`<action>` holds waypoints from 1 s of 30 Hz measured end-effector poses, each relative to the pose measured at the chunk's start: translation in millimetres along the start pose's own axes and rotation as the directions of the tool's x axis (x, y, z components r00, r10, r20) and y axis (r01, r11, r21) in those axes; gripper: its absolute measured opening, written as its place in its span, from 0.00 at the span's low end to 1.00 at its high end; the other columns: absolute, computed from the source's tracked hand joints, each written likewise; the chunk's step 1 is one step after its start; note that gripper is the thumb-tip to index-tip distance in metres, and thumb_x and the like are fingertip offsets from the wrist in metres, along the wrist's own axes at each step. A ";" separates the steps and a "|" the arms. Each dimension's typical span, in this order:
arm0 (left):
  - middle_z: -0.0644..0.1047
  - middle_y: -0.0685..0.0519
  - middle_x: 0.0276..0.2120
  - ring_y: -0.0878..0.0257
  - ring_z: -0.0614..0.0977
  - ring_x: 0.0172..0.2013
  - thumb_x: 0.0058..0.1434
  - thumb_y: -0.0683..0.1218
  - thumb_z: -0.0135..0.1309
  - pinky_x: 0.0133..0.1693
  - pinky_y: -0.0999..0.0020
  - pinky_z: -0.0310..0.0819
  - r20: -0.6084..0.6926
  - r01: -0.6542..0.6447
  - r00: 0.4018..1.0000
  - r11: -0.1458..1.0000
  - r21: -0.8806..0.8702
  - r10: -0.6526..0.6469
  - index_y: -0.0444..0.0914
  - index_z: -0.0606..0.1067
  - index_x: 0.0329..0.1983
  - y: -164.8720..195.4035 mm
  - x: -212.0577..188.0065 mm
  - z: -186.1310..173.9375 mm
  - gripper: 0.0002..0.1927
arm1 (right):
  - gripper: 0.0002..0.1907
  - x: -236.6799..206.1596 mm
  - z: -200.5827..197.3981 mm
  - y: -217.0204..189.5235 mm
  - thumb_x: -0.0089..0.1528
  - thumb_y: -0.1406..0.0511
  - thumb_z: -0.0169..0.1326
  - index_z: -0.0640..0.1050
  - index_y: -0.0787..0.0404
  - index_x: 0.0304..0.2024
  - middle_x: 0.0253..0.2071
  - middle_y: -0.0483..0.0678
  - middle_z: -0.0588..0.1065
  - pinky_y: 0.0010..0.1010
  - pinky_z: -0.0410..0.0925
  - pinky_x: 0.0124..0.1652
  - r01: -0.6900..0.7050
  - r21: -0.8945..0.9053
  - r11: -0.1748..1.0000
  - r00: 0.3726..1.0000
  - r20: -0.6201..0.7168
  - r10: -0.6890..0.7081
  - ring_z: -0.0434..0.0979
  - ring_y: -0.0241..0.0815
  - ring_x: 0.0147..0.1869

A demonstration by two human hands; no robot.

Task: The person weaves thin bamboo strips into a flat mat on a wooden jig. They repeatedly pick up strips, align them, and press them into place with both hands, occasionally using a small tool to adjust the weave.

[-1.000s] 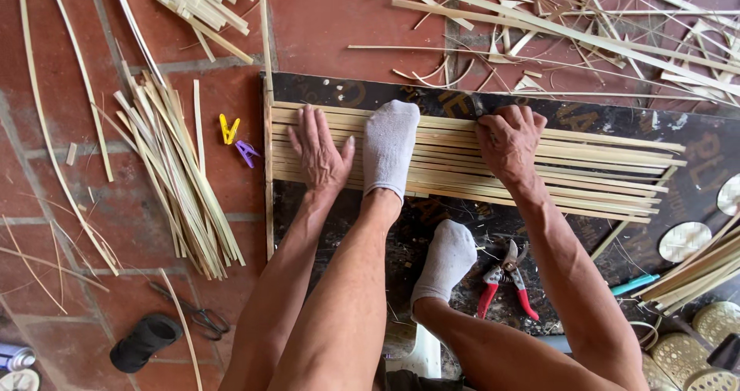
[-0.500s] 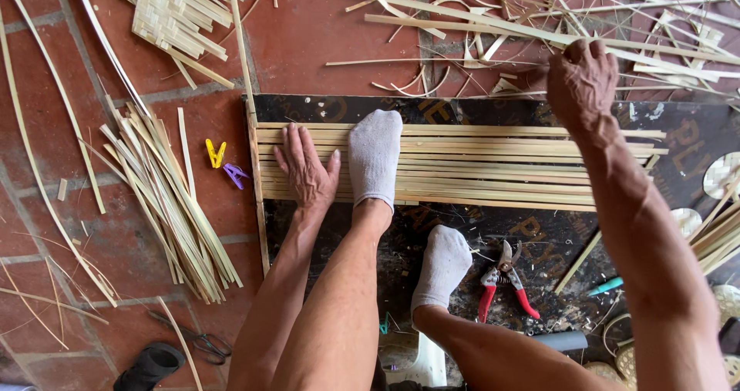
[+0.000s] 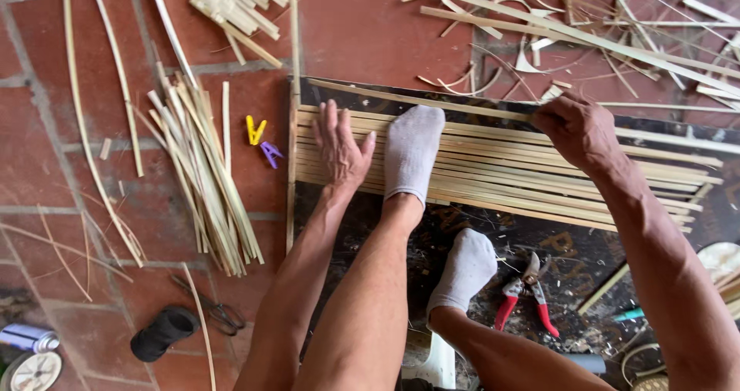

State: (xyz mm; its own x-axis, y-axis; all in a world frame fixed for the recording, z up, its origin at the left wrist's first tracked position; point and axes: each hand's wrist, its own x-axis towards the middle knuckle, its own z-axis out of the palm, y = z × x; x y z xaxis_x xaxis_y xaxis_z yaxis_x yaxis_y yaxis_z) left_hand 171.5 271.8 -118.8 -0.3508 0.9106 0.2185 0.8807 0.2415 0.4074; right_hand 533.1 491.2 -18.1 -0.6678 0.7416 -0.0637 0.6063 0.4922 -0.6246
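Observation:
A row of flat pale bamboo strips lies side by side across a dark board. My left hand presses flat on the strips near their left end, fingers spread. A foot in a grey sock also holds the strips down, right beside that hand. My right hand grips a long bamboo strip lying along the far edge of the row. A second socked foot rests on the board nearer to me.
Red-handled cutters lie on the board by the near foot. A bundle of bamboo strips, a yellow clip and a purple clip lie on the brick floor at left. Black scissors and loose slivers lie around.
My right hand went from the row out to the far scraps and has come back holding a long strip, laid along the row's far edge. Left hand and foot stayed put.

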 end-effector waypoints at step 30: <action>0.74 0.44 0.61 0.50 0.74 0.63 0.67 0.50 0.61 0.66 0.39 0.57 -0.084 -0.357 0.932 0.932 -0.067 0.352 0.36 0.72 0.63 89.2 5.7 -104.3 0.24 | 0.13 -15.9 -10.9 -99.7 0.61 0.74 0.63 0.81 0.61 0.49 0.43 0.47 0.75 0.27 0.72 0.34 0.564 -0.362 0.742 0.785 -0.044 -0.618 0.76 0.39 0.41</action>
State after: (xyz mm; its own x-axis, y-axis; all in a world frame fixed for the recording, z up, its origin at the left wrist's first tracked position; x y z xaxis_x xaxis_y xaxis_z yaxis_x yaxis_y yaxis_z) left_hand 214.9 263.5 11.2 -0.0443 0.9057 0.4216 0.9247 -0.1226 0.3605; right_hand 487.9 435.2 53.7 -0.8796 0.2977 0.3709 0.2292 0.9487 -0.2178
